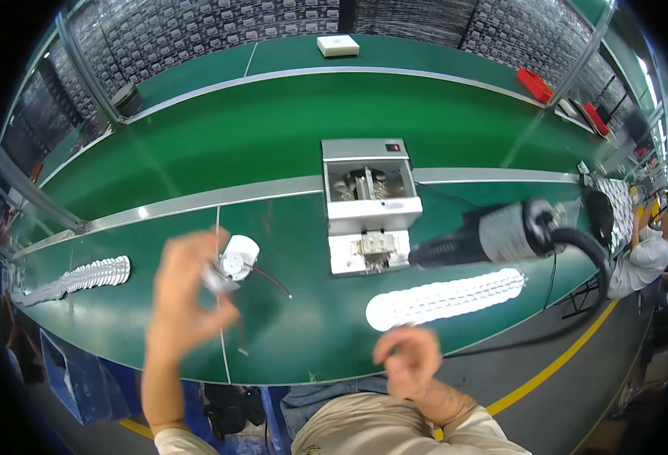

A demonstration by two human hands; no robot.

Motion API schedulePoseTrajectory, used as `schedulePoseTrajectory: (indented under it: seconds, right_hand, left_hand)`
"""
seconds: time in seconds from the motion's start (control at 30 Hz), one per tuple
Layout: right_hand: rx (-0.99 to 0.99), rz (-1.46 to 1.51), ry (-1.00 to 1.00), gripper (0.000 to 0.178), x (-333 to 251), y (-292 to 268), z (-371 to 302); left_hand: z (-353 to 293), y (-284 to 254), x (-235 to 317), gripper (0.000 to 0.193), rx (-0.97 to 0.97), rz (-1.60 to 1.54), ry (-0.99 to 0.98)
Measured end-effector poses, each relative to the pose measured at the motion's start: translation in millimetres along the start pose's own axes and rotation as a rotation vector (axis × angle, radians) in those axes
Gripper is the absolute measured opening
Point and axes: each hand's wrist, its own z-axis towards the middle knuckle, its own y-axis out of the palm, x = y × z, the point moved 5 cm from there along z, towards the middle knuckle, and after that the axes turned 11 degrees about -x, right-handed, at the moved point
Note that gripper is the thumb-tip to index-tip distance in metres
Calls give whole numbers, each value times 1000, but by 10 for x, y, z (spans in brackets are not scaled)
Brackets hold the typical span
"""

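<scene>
My left hand [181, 292], blurred by motion, is closed with thumb and fingers around a small shiny silver-white piece [218, 280]. A thin dark strip or wire [242, 337] hangs below it. Touching or just beside that piece on the green bench lies a white rounded part [240, 255] with red and dark wires trailing to the right. My right hand [410, 360] is over the bench's front edge, its fingers curled in; whether they hold anything is hidden. Just beyond it lies an overlapping row of bright white discs [444, 298].
A silver screw feeder [370, 208] stands mid-bench. Right of it hangs a blurred dark tool, apparently an electric screwdriver [501, 233], with a black cable. Another disc row [84, 279] lies left. A white block [338, 45] and red bin [534, 85] sit on the shelf. A person [645, 254] sits far right.
</scene>
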Motion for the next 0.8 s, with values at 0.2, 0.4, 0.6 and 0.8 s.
schedulePoseTrajectory:
  seconds: [0.2,0.4,0.6,0.8]
  right_hand:
    - [416,-519,-263,90,-339,-560,625]
    - [176,-306,-93,80,-155,-693,920]
    - [92,-80,-17,56,-62,-734,970]
    - [67,-55,-3,59,-83,-759,953]
  left_hand:
    - [-225,1173,655,62,-422,-169,27]
    - [-98,1514,753,31,-100,-382,287]
    - [151,1692,882,32,-140,-410,358]
    - [206,1784,901,31,-199,-415,404]
